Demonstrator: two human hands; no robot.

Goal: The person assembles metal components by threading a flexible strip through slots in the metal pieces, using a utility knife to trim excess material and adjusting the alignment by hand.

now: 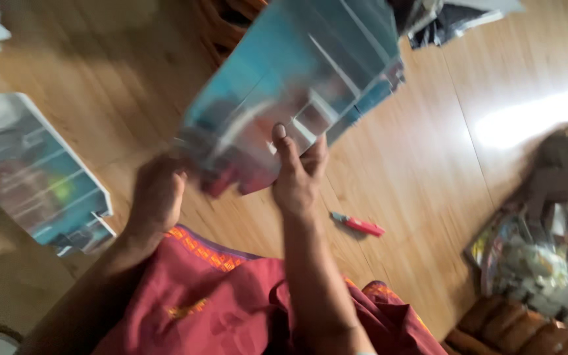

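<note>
Red cloth [231,302] with orange trim covers the lap at the bottom of the view, and both forearms rise from it. Right hand [297,174] is clamped on the near edge of a glossy blue sheet stack [297,72], thumb pressed flat on top, fingers beneath. Left hand [158,197] grips the stack's lower left corner, its fingers curled under and hidden. Motion blur smears the stack, which is held up above the wooden floor [415,164] and tilts away toward the top of the frame. On the floor just right of the right wrist lies a small red lighter [357,225]. Well to the left sits a white-edged box [41,177]. Far right, a heap of crumpled printed wrappers [547,230] spreads beside a dark wooden chair [527,329].
</note>
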